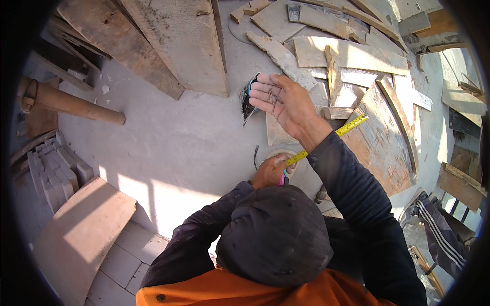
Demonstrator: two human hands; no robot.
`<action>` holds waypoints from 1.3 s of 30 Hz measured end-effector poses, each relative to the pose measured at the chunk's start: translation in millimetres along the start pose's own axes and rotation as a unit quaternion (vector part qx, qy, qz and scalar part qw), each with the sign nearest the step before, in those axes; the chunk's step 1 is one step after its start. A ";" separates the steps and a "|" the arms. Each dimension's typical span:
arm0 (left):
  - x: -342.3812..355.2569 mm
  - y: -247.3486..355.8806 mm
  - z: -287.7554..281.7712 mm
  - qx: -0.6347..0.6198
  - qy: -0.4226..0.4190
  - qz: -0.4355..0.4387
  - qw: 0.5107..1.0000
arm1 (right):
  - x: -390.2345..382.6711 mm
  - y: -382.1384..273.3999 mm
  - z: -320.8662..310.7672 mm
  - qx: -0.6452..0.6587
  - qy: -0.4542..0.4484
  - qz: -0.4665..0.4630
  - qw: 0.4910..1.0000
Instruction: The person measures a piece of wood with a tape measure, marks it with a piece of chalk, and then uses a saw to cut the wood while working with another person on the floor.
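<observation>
My right hand (286,104) is raised palm up over the floor, fingers stretched out, with several thin nails (275,98) lying across them. Just behind its fingertips is a crumpled black bag-like thing (248,109) with a blue edge. My left hand (268,172), lower and nearer my body, is closed round a tape measure whose case is mostly hidden; a bit of pink shows. Its yellow blade (352,124) runs out to the upper right, passing by my right wrist. A pale round thing (280,153) lies partly hidden beyond my left hand.
Scrap boards (357,53) lie piled at the upper right. Tall planks (176,46) stand at the upper left, near a brown pipe (87,104). Stacked pale blocks (53,171) and a board (84,229) are at left. A dark striped garment (441,232) hangs at right.
</observation>
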State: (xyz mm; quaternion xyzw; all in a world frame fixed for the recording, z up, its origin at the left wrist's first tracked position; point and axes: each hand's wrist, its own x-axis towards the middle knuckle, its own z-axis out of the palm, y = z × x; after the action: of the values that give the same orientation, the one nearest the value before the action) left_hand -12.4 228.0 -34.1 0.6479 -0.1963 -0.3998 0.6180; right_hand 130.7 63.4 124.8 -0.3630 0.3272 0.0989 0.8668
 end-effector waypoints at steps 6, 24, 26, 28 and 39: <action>-12.5 -8.3 -0.7 0.175 0.053 0.005 0.983 | 37.4 30.4 11.8 -0.050 0.055 -0.012 0.997; 29.6 8.1 -33.9 -0.156 -0.024 -0.156 0.975 | -54.5 -116.4 -108.1 -0.536 0.005 -0.291 0.792; 40.9 18.4 -42.9 -0.167 -0.059 -0.181 0.967 | -111.7 -148.7 -137.8 -0.664 0.089 -0.218 0.710; 61.9 46.5 -28.1 -0.158 -0.105 -0.187 0.964 | -166.0 -167.3 -170.1 -0.752 0.155 -0.123 0.628; 122.1 134.4 27.2 0.022 -0.280 -0.087 0.956 | -322.0 -144.3 -269.7 -0.513 0.301 -0.253 0.763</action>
State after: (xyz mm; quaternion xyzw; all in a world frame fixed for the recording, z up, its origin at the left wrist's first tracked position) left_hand 72.8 97.8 63.3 0.5381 -0.3124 -0.6131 0.4868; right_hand -190.7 -205.9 271.1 -0.8340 0.3681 -0.0852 0.4021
